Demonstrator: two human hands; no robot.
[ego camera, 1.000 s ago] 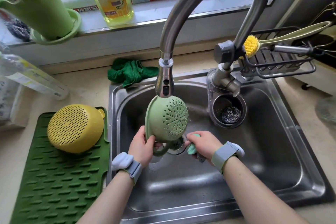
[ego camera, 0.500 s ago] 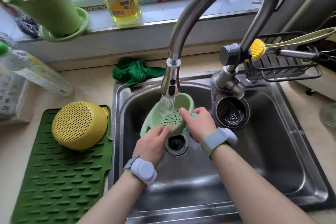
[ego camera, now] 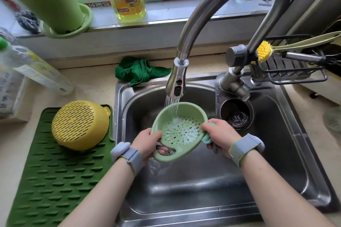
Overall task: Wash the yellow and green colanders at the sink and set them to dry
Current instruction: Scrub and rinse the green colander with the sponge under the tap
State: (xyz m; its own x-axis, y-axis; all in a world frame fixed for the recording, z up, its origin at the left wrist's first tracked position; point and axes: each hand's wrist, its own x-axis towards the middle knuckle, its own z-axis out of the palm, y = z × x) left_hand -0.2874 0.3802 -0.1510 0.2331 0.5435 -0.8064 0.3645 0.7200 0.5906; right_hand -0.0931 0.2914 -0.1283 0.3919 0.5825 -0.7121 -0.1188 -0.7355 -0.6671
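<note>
I see the green colander (ego camera: pixel 181 131) gripped between both hands: left hand (ego camera: pixel 149 143) at 7 o'clock, right hand (ego camera: pixel 220 135) at 3, also pinching a sponge (ego camera: pixel 206 139). Before, its bottom faced me; now the bowl opens upward under the water.

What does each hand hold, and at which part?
Left hand grips the green colander beside its handle; right hand holds its opposite rim, together with a teal cloth.

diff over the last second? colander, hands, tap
The green colander, held on edge a second ago with its outside facing the camera, is now turned bowl-up under the tap's running water. Left hand keeps the handle side; right hand moved onto the rim, cloth still held. Yellow colander unmoved on the mat.
</note>
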